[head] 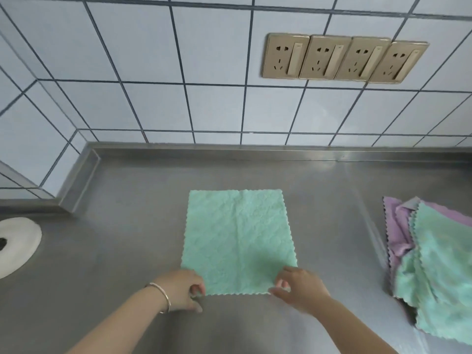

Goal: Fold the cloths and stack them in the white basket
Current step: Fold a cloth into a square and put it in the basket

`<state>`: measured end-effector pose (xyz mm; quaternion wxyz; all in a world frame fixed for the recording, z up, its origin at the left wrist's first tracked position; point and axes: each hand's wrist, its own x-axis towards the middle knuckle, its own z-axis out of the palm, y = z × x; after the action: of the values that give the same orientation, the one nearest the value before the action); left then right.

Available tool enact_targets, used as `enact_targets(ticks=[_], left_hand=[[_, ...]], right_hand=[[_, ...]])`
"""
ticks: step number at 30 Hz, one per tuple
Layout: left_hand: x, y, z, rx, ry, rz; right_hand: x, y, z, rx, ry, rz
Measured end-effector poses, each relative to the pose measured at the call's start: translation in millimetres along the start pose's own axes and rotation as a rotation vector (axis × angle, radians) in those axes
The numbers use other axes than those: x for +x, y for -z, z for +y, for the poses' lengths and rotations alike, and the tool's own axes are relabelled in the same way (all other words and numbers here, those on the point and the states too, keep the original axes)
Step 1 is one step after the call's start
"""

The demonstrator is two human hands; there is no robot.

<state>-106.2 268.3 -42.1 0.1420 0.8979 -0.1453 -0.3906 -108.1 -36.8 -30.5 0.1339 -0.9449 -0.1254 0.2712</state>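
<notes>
A steel bench (143, 200) fills the lower frame, meeting a pale blue tiled wall (178, 72). Four beige sockets (344, 58) sit upper right. At the left edge, possibly a white drain fitting (15, 244).

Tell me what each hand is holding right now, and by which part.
Both hold the green cloth, spread flat on the counter. The left hand pinches its near left corner; the right hand pinches its near right corner.

Soft even daylight (edges warped, blurry)
</notes>
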Motion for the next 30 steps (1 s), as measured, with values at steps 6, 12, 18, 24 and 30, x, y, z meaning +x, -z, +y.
enact_targets(ticks=[6, 12, 18, 24, 30], left_hand=[[55, 65, -25, -0.450, 0.371, 0.464], [109, 94, -50, -0.497, 0.633, 0.647], [131, 92, -43, -0.329, 0.740, 0.711], [131, 93, -41, -0.241, 0.721, 0.760], [97, 78, -22, -0.233, 0.451, 0.835]], right_hand=[[72, 52, 9, 0.313, -0.372, 0.188], [146, 79, 24, 0.639, -0.698, 0.247], [166, 65, 22, 0.512, -0.806, 0.228], [164, 55, 17, 0.443, -0.831, 0.324], [118, 41, 1, 0.214, -0.442, 0.388]])
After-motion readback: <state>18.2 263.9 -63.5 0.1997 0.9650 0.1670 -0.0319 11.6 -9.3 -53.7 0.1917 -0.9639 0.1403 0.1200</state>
